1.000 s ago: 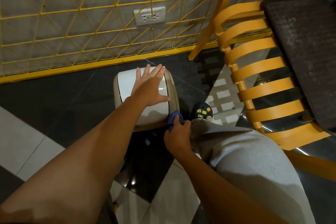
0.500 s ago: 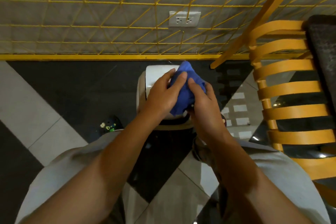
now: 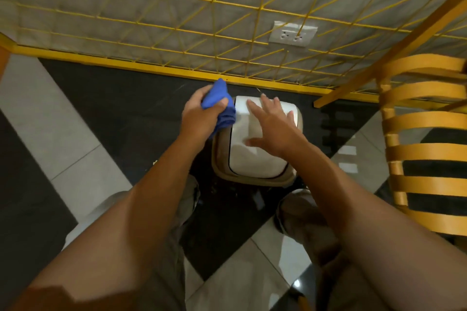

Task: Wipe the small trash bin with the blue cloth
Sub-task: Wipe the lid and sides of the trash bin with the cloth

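1. while the left hand (image 3: 199, 118) grips the bunched blue cloth (image 3: 222, 111) at the far left corner of the small trash bin (image 3: 252, 180), the right hand (image 3: 275, 131) is open, fingers spread, over the white lid (image 3: 257, 161). i cannot tell whether the palm presses down, or whether the cloth touches the bin.
2. the bin stands upright on the dark floor tile (image 3: 126, 113), between the person's knees and the yellow grid (image 3: 151, 69) at the far wall, with the orange slatted chair (image 3: 427, 121) well to its right.
3. it looks like thin plastic, so i judge it light and apt to slide or tip on the glossy tile if a wipe pushes sideways. it wants a steadying hand.
4. the lid looks like a swing flap set in the beige collar and would probably give under pressure. the firmer place to brace is the collar or the body's side.
5. the surface is smooth and shiny, likely slippery to a bare palm, so flat downward weight should serve better than a pinch.
6. the cloth is soft and limp, wadded in the fist. it should fold round the collar's curves, and a flatter exposed face would cover more per stroke.
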The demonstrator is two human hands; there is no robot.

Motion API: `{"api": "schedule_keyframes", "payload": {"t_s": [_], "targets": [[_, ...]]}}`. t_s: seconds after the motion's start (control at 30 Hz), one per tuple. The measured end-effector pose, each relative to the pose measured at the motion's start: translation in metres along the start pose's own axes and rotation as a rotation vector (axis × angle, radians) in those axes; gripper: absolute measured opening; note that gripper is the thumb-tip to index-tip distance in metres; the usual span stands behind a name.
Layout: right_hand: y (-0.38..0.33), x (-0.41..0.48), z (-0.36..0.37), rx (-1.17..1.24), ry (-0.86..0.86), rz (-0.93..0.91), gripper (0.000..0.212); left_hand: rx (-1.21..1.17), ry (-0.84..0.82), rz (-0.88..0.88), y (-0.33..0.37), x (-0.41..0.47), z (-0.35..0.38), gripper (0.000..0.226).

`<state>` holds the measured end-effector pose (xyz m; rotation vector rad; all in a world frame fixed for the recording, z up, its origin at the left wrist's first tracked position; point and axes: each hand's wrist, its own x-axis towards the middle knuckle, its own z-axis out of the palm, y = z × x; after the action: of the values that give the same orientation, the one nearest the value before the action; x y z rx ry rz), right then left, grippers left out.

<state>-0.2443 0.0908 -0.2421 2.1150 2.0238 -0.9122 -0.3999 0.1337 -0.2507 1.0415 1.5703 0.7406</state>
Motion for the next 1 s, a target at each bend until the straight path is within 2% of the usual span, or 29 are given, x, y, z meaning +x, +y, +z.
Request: {"api": "schedule_keyframes", "payload": {"t_s": [0.13,0.2,0.37,0.5,0.7,0.83,0.93,1.0], "targets": [[0.000,0.007,0.004,-0.081,-0.022,0.020,0.095,0.004,-0.163,-0.053,0.003,0.022,0.015,0.049],[-0.003,0.005,0.005,-0.097,-0.023,0.017,0.096,-0.035,-0.165,-0.122,0.001,0.033,0.017,0.046],[-0.006,0.005,0.003,-0.087,-0.041,0.023,0.097,0.069,-0.078,-0.293,-0.014,0.042,0.009,0.036],[-0.007,0.006,0.005,-0.106,-0.034,0.027,0.097,0.108,-0.135,-0.290,-0.037,0.015,-0.008,0.032],[-0.006,0.007,0.007,-0.125,-0.043,0.018,0.098,0.176,-0.243,-0.461,-0.055,-0.020,-0.017,0.014],[-0.006,0.008,0.008,-0.135,-0.048,0.023,0.098,0.205,-0.213,-0.468,-0.058,-0.027,-0.015,0.015],[-0.005,0.009,0.010,-0.140,-0.045,0.019,0.098,0.144,-0.150,-0.403,-0.055,-0.022,-0.012,0.007],[-0.004,0.010,0.010,-0.141,-0.043,0.019,0.098,0.078,-0.127,-0.341,-0.048,-0.011,-0.010,0.015]]}}
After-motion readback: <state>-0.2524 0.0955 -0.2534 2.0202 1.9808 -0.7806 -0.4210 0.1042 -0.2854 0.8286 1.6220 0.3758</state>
